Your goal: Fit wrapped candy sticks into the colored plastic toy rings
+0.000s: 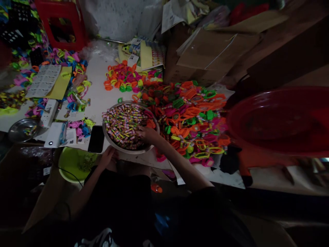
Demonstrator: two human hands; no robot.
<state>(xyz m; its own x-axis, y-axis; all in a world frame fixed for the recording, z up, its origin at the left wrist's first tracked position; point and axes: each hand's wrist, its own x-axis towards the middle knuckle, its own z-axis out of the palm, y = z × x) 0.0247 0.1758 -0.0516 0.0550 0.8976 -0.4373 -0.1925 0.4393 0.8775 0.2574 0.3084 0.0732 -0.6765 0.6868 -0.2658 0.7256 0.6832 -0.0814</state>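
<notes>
Right hand (147,134) in the metal bowl (125,150), fingers down among the striped wrapped candies (122,123) – can't tell if gripping; left hand (110,156) at the tabletop (97,80) edge, near the bowl, finger state unclear; smartphone (96,139) left of the bowl, neon plastic pieces (189,120) heaped right
</notes>
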